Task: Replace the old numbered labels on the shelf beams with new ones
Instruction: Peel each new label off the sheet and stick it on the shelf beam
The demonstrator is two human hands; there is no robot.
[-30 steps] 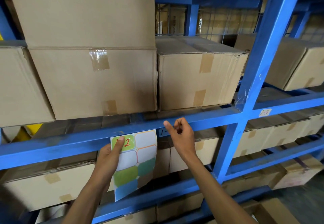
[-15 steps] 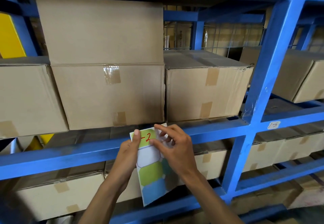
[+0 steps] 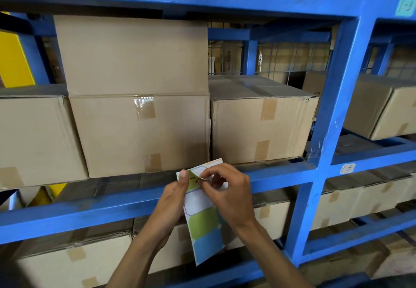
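Note:
A sticker sheet (image 3: 203, 227) with green, blue and white hexagonal labels hangs in front of the blue shelf beam (image 3: 90, 211). My left hand (image 3: 173, 199) holds the sheet's left edge, thumb on its top corner. My right hand (image 3: 227, 195) pinches the edge of the green label with red writing (image 3: 192, 181) at the top of the sheet, lifting its corner. A white label marked 1-5 (image 3: 347, 168) is stuck on the beam to the right. A teal label (image 3: 405, 6) sits on the upper beam at the top right.
Taped cardboard boxes (image 3: 144, 134) fill the shelf just above the beam, and more boxes (image 3: 67, 263) stand on the level below. A blue upright post (image 3: 333, 112) stands to the right. Something yellow (image 3: 13, 62) shows at the far left.
My right hand left the beam and came onto the sheet, now pinching the top green label. The view has tilted upward and moved closer to the shelf.

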